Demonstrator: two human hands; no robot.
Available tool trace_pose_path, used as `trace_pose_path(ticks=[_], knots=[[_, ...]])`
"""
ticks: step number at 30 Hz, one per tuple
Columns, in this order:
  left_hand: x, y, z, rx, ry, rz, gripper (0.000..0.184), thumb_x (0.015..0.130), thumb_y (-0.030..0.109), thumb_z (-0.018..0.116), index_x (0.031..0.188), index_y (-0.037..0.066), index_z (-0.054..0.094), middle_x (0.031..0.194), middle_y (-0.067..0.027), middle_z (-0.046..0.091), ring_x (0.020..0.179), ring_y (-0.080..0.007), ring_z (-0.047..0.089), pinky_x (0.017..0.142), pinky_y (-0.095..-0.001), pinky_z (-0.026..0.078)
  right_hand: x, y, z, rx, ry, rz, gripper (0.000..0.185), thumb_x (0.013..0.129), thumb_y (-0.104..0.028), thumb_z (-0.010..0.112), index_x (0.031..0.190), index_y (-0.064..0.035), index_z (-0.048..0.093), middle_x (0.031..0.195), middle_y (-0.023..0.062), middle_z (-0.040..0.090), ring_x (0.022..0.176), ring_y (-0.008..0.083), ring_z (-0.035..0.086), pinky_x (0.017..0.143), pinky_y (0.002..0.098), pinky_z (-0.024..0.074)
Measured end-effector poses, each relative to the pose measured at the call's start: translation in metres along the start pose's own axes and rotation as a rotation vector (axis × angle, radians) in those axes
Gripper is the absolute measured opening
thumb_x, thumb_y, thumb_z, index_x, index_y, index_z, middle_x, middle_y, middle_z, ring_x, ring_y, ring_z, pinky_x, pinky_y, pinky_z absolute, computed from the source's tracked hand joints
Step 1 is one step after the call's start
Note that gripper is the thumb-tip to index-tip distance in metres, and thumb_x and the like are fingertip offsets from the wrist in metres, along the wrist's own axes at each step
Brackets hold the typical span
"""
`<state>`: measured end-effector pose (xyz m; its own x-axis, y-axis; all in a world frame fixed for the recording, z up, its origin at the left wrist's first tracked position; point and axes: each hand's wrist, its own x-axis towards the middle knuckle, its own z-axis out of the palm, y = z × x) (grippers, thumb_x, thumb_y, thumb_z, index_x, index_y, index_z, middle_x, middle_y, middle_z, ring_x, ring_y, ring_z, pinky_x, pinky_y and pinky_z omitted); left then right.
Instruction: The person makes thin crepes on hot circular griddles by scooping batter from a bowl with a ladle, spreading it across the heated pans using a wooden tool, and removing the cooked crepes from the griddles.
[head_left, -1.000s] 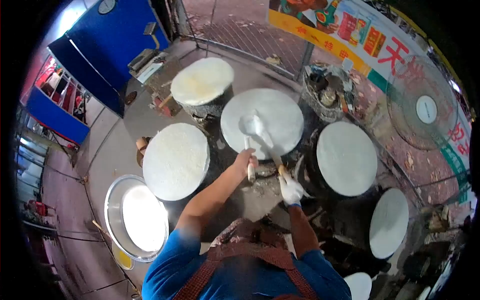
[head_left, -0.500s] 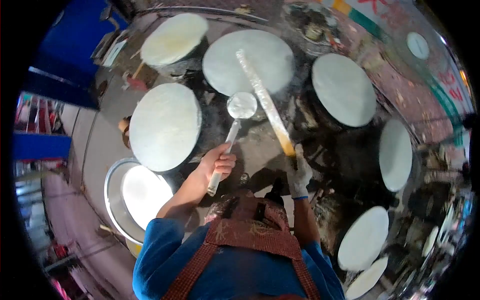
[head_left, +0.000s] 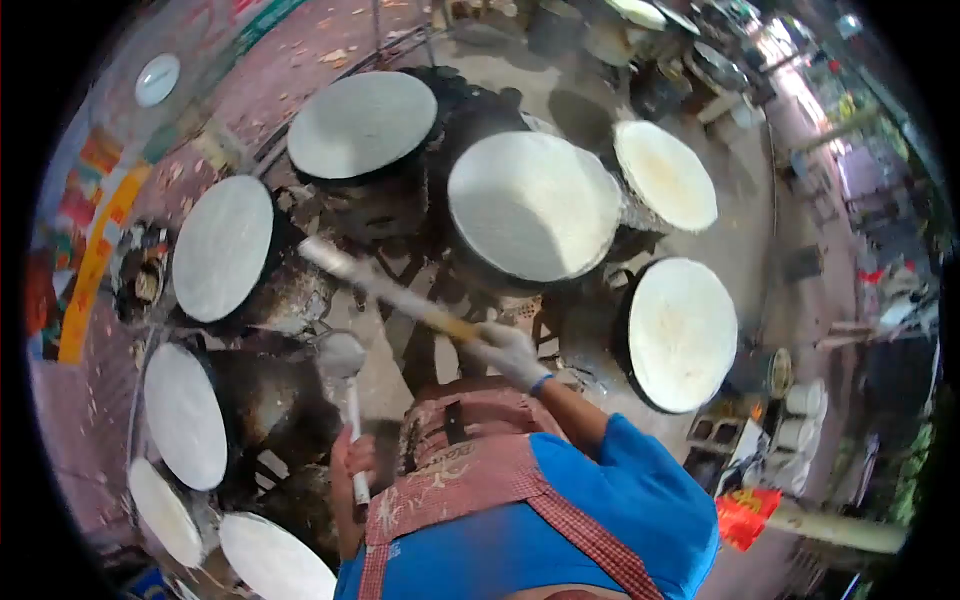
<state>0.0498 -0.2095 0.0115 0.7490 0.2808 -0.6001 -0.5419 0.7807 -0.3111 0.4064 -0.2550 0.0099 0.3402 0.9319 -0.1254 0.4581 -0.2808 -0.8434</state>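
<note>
My bare left hand [head_left: 358, 460] is closed around the pale handle of a ladle [head_left: 342, 355], whose bowl is coated white and points away from me. In a white glove, my right hand [head_left: 508, 355] grips the yellowish end of a long stick [head_left: 385, 290]; the rest of it is covered in something white. The stick's far tip hangs near a round griddle [head_left: 222, 248] spread with a thin white layer. Ahead of me, a larger griddle [head_left: 530, 205] carries the same layer. The stick and ladle are blurred by motion.
More white-covered griddles [head_left: 362, 125] stand around me in a ring on dark stoves, including one to the right [head_left: 684, 335] and one to the left [head_left: 186, 415]. A yellowish one [head_left: 665, 175] sits farther back. A red bag [head_left: 747, 517] lies at lower right.
My view has swung to the right, bringing other griddles in front. The stick now points to the left instead of lying over a griddle straight ahead. Both hands keep their hold.
</note>
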Motion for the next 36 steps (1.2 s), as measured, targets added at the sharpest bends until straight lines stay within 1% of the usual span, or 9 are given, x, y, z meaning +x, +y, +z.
trace_pose_path(ticks=[3,5,7,9,12,21,26,30,36], knots=[[0.048,-0.004,0.015,0.049,-0.038,-0.157,0.038,0.098,0.031,0.031,0.130,0.012,0.040,0.061,-0.0012,0.034,0.043,-0.0096,0.032,0.037,-0.0257,0.032,-0.046,0.085,-0.050,-0.124,0.372,0.262,0.034,0.079,-0.031,0.061,0.101,-0.0055,0.062,0.082,0.0163,0.063,0.072,0.0266,0.062,0.065,0.0358,0.0474],[0.065,-0.012,0.036,0.091,-0.031,-0.245,0.037,0.098,0.030,0.032,0.130,0.014,0.040,0.061,-0.0014,0.033,0.042,-0.0092,0.032,0.036,-0.0252,0.031,-0.087,0.115,-0.078,0.114,0.595,0.497,0.035,0.079,-0.029,0.063,0.102,-0.0018,0.062,0.086,0.0145,0.065,0.074,0.0191,0.061,0.070,0.0317,0.0473],[0.075,-0.010,0.049,0.181,0.011,-0.288,0.035,0.097,0.029,0.034,0.129,0.016,0.042,0.061,-0.0008,0.033,0.041,-0.0080,0.031,0.035,-0.0238,0.030,-0.117,0.084,-0.097,0.069,0.910,0.634,0.035,0.080,-0.029,0.061,0.101,-0.0006,0.061,0.084,0.0199,0.063,0.069,0.0249,0.061,0.068,0.0359,0.0475],[0.089,0.002,0.054,0.316,0.090,-0.306,0.032,0.097,0.029,0.037,0.126,0.019,0.045,0.061,0.0007,0.033,0.040,-0.0061,0.029,0.033,-0.0216,0.029,-0.158,0.142,-0.094,-0.328,0.924,0.623,0.034,0.082,-0.031,0.057,0.102,-0.0037,0.060,0.086,0.0221,0.062,0.069,0.0335,0.061,0.067,0.0414,0.0475],[0.101,0.003,0.074,0.331,0.192,-0.376,0.029,0.096,0.031,0.037,0.123,0.022,0.047,0.060,0.0011,0.034,0.039,-0.0057,0.028,0.032,-0.0209,0.028,-0.190,0.106,-0.075,-0.600,0.709,0.885,0.030,0.084,-0.034,0.052,0.106,-0.0145,0.060,0.083,0.0176,0.063,0.075,0.0378,0.060,0.066,0.0463,0.0470],[0.101,-0.006,0.061,0.330,0.233,-0.346,0.026,0.096,0.031,0.039,0.117,0.023,0.051,0.058,0.0007,0.033,0.038,-0.0055,0.028,0.032,-0.0208,0.027,-0.174,0.087,-0.068,-0.532,0.280,0.630,0.042,0.077,-0.037,0.062,0.112,-0.0147,0.052,0.087,0.0119,0.064,0.076,0.0322,0.062,0.064,0.0441,0.0484],[0.086,-0.042,0.046,0.279,0.212,-0.125,0.032,0.096,0.029,0.041,0.123,0.013,0.045,0.057,0.0009,0.032,0.036,-0.0060,0.027,0.031,-0.0214,0.028,-0.084,0.146,-0.116,-0.896,0.360,-0.185,0.030,0.061,-0.029,0.070,0.080,-0.0116,0.056,0.059,0.0091,0.051,0.051,0.0284,0.053,0.048,0.0408,0.0407],[0.065,-0.054,0.025,0.199,0.157,-0.052,0.032,0.096,0.029,0.040,0.121,0.012,0.047,0.056,0.0008,0.031,0.038,-0.0066,0.027,0.031,-0.0215,0.027,0.015,0.128,-0.162,-0.984,0.213,-0.435,0.049,0.066,-0.024,0.068,0.110,-0.0093,0.055,0.090,0.0091,0.055,0.066,0.0266,0.057,0.055,0.0387,0.0445],[0.045,-0.047,0.006,0.115,0.092,-0.050,0.030,0.095,0.029,0.040,0.116,0.010,0.051,0.056,0.0004,0.033,0.040,-0.0067,0.030,0.034,-0.0220,0.029,0.108,0.108,-0.187,-1.093,-0.377,-0.452,0.028,0.070,-0.017,0.058,0.097,-0.0080,0.056,0.091,0.0139,0.058,0.073,0.0290,0.062,0.060,0.0402,0.0499]])
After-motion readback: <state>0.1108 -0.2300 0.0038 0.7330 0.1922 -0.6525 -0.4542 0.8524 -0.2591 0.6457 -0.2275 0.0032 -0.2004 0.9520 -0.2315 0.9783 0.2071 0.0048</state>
